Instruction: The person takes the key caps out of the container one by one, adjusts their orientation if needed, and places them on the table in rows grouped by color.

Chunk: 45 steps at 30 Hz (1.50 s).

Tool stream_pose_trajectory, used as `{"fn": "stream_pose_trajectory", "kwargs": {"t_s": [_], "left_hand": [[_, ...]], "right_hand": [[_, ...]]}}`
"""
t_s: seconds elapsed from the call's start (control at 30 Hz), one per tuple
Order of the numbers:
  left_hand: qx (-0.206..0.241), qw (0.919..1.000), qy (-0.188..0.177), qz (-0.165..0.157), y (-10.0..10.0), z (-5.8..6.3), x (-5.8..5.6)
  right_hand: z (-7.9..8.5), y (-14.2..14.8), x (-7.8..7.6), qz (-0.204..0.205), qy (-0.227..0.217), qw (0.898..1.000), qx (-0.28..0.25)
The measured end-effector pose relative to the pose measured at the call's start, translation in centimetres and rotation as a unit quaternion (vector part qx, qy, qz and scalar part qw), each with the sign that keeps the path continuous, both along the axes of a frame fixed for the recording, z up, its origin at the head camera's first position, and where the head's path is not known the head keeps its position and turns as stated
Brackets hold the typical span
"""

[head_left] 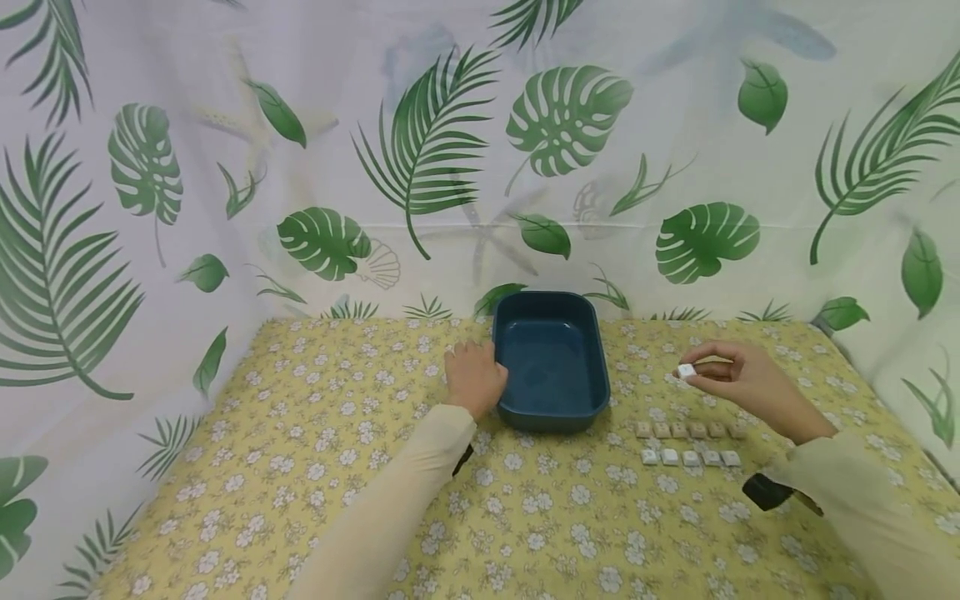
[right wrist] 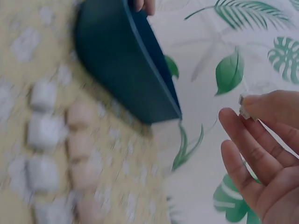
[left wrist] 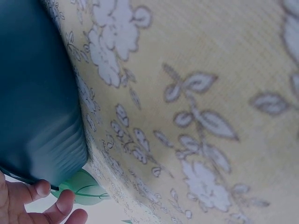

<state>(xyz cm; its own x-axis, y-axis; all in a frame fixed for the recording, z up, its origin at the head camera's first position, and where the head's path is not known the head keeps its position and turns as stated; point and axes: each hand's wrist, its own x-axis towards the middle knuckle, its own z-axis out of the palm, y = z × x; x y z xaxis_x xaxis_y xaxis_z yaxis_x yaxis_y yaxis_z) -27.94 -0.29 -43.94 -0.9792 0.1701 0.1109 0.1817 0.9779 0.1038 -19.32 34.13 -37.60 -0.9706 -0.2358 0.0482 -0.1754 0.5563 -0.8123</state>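
Note:
A dark blue rectangular bin (head_left: 551, 421) stands on the table. At its left side, my left hand (head_left: 474, 379) holds the rim, a thumb over the edge; in the left wrist view its fingertips (left wrist: 65, 200) show beside the bin's wall (left wrist: 42, 93). My right hand (head_left: 738, 383) is raised to the right of the bin and pinches a white keycap (head_left: 686, 372) between thumb and fingers. Below that hand lie a row of beige keycaps (head_left: 679, 430) and, nearer me, a row of white keycaps (head_left: 691, 457).
A yellow flowered cloth (head_left: 300, 517) covers the table. Behind it and along both sides hangs a white curtain (head_left: 450, 283) printed with green leaves. Black straps (head_left: 767, 492) show at my wrists.

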Motion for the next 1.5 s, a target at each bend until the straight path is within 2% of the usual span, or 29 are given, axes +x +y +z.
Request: {"fn": "stream_pose_trajectory", "kwargs": {"t_s": [0.23, 0.4, 0.6, 0.77, 1.27, 1.5], "left_hand": [[-0.001, 1.0000, 0.006, -0.005, -0.2, 0.2, 0.2], [-0.002, 0.9999, 0.007, -0.007, -0.4, 0.4, 0.2], [-0.009, 0.9999, 0.009, -0.003, -0.4, 0.5, 0.2], [-0.008, 0.9999, 0.009, -0.001, -0.4, 0.6, 0.3], [0.002, 0.9999, 0.012, -0.004, -0.1, 0.3, 0.4], [-0.002, 1.0000, 0.007, -0.004, 0.0, 0.3, 0.6]], "right_hand": [[-1.7, 3.2, 1.3, -0.018, 0.030, 0.996, 0.087], [-3.1, 5.5, 1.9, -0.031, -0.003, 0.992, 0.123], [-5.3, 7.4, 2.3, -0.010, -0.072, 0.990, 0.124], [-6.9, 8.2, 2.5, 0.004, -0.078, 0.988, 0.136], [-7.9, 8.8, 3.2, 0.022, -0.087, 0.990, 0.112], [-8.5, 9.1, 3.2, 0.025, -0.108, 0.989, 0.099]]}}
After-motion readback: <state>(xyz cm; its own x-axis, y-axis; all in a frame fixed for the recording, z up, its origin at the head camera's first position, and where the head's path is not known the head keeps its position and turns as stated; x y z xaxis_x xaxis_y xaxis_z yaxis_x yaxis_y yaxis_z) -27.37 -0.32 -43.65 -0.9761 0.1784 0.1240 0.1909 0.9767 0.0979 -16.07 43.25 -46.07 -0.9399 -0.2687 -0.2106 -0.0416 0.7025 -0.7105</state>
